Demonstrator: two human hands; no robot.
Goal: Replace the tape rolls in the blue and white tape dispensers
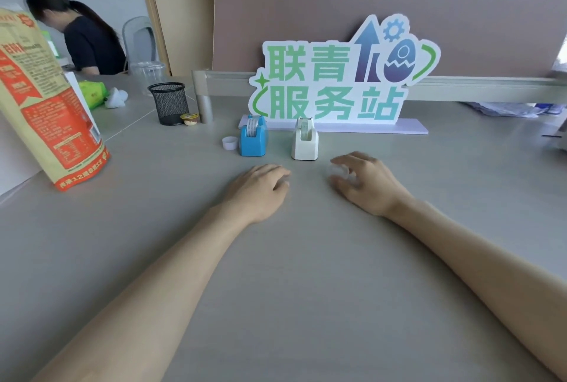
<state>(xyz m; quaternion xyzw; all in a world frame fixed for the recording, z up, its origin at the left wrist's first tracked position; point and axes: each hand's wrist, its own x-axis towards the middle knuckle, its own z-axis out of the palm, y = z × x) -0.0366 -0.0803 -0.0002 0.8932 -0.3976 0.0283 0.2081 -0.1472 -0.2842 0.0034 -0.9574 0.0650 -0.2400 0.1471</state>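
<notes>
1. Nearest, both forearms are lying across the desk (306,305). The left hand (260,193) is resting knuckles-up with its fingers curling under. Something pale is showing at the fingertips, but I cannot tell whether it is gripping anything.
2. The right hand (369,187) is cupping a clear roll (342,175) between thumb and curled fingers, just in front of the white dispenser (304,144). The roll is blurring here, so it is probably tape rather than certainly so.
3. Beyond the hands, the blue dispenser (253,142) and the white dispenser are standing upright near each other, not touching. Each is carrying a roll in its slot.
4. A small white ring (230,143) is lying just left of the blue dispenser. It is looking like a spent core or a cap.
5. Judging progress: both dispensers are showing seated rolls, while one roll is sitting in the right hand. Nothing is showing whether the seated rolls are old or new. I am reading at least one swap as unfinished.
6. Farthest, a lettered sign (337,81) is standing behind the dispensers, and a black mesh cup (169,103) is standing to the left.
</notes>
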